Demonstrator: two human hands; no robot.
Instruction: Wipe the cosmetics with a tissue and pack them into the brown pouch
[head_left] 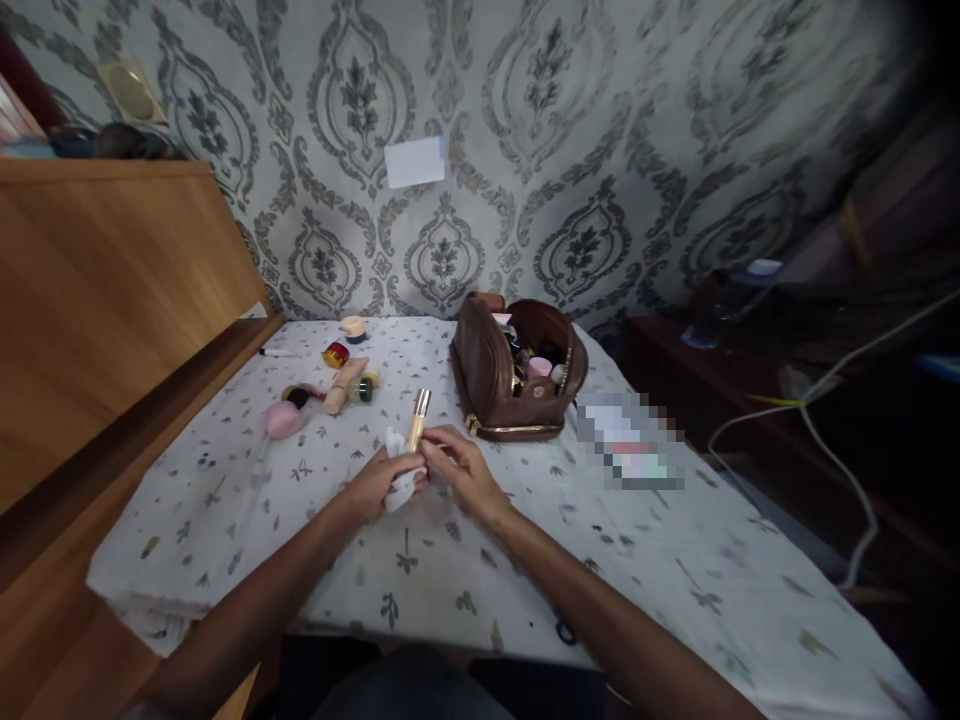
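Note:
In the middle of the head view my left hand [379, 484] is closed around a crumpled white wipe [400, 490] and the lower part of a slim cosmetic tube [418, 424]. The tube is beige with a shiny metallic cap and stands nearly upright, leaning slightly right. My right hand [466, 474] meets it from the right, its thumb and fingers closed on the tube's side. Part of the tube's lower end is hidden by my fingers. Beyond my right hand sits a brown cosmetic bag [501, 392], unzipped, with several items inside, a pink-lidded jar [539, 368] among them.
Left on the patterned cloth [315, 540] lie a pink makeup sponge [284, 420], a beige tube [346, 386], a small dark-green jar [361, 390], a red-and-gold container [335, 354], a round jar [354, 329] and a thin pen [279, 352]. A wooden panel [127, 320] borders the left; a white cable [862, 500] hangs right.

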